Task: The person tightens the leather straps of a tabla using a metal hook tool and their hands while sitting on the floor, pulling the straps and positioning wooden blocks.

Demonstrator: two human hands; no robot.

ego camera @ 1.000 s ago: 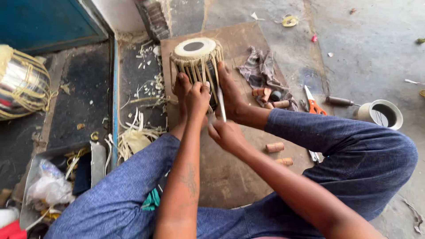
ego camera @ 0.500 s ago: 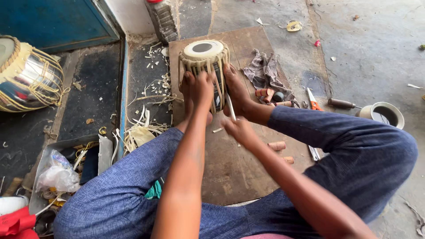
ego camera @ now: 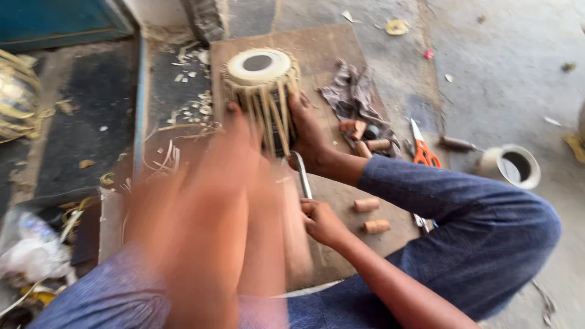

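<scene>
A small drum (ego camera: 259, 67) with a pale head, a black centre spot and tan straps stands on a wooden board (ego camera: 329, 49). My bare foot (ego camera: 311, 140) presses against its right side. My right hand (ego camera: 320, 222) is closed around a thin metal rod (ego camera: 300, 173) whose hooked tip reaches the straps low on the drum. My left hand (ego camera: 234, 131) and forearm are a motion blur at the drum's lower left side. Its fingers and whatever they hold cannot be made out.
Short wooden pegs (ego camera: 367, 205) lie on the board beside a dark rag (ego camera: 353, 91). Orange-handled scissors (ego camera: 423, 152) and a round tin (ego camera: 518, 164) sit to the right. Strap scraps (ego camera: 177, 128), a second drum (ego camera: 15, 97) and a plastic bag (ego camera: 30, 250) are to the left.
My left arm, sharp before, is now blurred and fills the lower middle of the view. My right hand has dropped lower and nearer to me, still holding the rod.
</scene>
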